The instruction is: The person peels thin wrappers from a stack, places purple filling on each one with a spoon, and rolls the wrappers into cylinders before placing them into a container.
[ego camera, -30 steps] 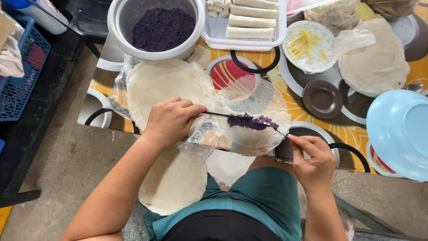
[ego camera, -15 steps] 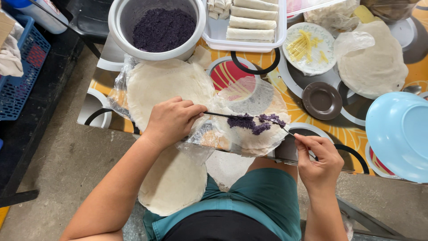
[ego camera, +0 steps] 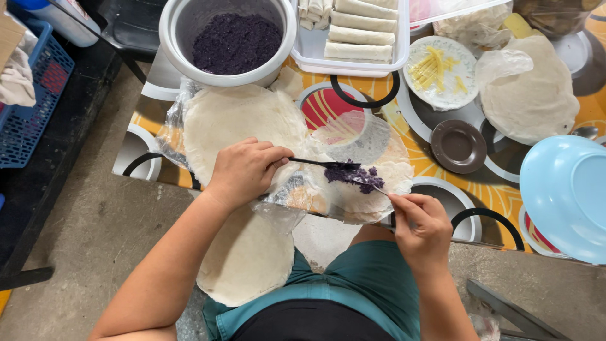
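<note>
My left hand (ego camera: 245, 172) pinches a thin dark utensil (ego camera: 319, 163) whose tip rests in a small heap of purple filling (ego camera: 353, 174). The filling lies on a thin round pale wrapper (ego camera: 379, 148) spread on clear plastic at the table's near edge. My right hand (ego camera: 421, 222) holds a second thin utensil (ego camera: 374, 187) that touches the filling from the right. A stack of pale wrappers (ego camera: 237, 123) lies under and beyond my left hand. One more wrapper (ego camera: 246, 259) hangs over my lap.
A white bowl of purple filling (ego camera: 235, 39) stands at the back, next to a white tray of rolled wrappers (ego camera: 356, 35). A plate of yellow strips (ego camera: 439, 69), a small brown dish (ego camera: 459, 146), more wrappers (ego camera: 536, 95) and a light blue bowl (ego camera: 565, 196) sit right. A blue basket (ego camera: 28, 120) is left.
The purple filling has been spread and pushed rightward along the wrapper. My right hand has risen slightly toward the filling. My left hand has stayed in place.
</note>
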